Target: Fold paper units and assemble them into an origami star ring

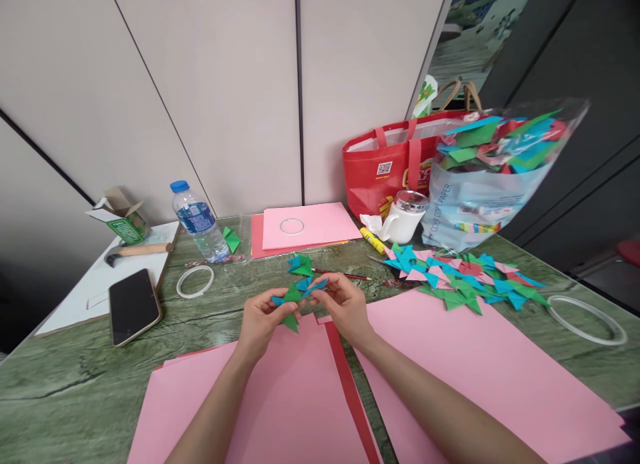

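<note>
Between both hands is a folded-paper piece point(293, 295) in green and blue, held just above the pink sheets. My left hand point(265, 321) pinches its green and blue left part, with a green point sticking out below the fingers. On the other side my right hand point(346, 309) grips a blue flap at the right end between thumb and fingers. Just behind the hands lie another blue and green folded piece point(301, 265) and a dark red pencil point(345, 275). Pink paper sheets point(285, 391) with red edges lie beneath my left forearm; more pink sheets point(480, 364) are under the right.
A heap of folded pieces point(463, 277), a filled plastic bag point(475, 197), a white mug point(406, 217) and a red bag point(370, 177) stand right. At left are a water bottle point(200, 224), phone point(134, 307), hammer point(143, 249) and white ring point(195, 282).
</note>
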A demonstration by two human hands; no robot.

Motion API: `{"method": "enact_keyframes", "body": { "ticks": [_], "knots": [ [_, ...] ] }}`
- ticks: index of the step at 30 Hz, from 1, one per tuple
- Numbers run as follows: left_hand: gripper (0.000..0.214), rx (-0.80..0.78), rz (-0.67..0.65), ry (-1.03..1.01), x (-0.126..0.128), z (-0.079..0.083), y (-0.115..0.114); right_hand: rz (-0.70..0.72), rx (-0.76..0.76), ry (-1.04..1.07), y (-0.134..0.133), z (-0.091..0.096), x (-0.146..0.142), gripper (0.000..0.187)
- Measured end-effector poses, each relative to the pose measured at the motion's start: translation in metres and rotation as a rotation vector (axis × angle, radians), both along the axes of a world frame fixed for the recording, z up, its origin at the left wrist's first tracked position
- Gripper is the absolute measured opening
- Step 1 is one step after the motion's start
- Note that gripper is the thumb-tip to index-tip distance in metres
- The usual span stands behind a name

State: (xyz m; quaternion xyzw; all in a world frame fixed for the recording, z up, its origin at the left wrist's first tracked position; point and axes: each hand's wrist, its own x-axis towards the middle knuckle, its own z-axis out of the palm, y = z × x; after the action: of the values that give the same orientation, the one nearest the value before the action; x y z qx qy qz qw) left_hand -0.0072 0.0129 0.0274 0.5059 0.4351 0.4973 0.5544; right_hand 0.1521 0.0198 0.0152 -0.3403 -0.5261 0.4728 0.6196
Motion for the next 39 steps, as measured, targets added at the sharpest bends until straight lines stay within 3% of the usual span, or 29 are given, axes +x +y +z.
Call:
{"method": "enact_keyframes", "body": {
  "ticks": [32,39],
  "knots": [
    [0.025,-0.074,-0.106,-0.070,-0.0020,0.0036,-0.0002,0.074,-0.019,-0.077,0.0024,0.0010,0.0031,0.016],
    [0.023,-0.039,-0.049,0.005,0.0009,0.0047,-0.0015,-0.031,-0.017,-0.077,-0.0005,0.0008,0.0003,0.015]
  ]
}}
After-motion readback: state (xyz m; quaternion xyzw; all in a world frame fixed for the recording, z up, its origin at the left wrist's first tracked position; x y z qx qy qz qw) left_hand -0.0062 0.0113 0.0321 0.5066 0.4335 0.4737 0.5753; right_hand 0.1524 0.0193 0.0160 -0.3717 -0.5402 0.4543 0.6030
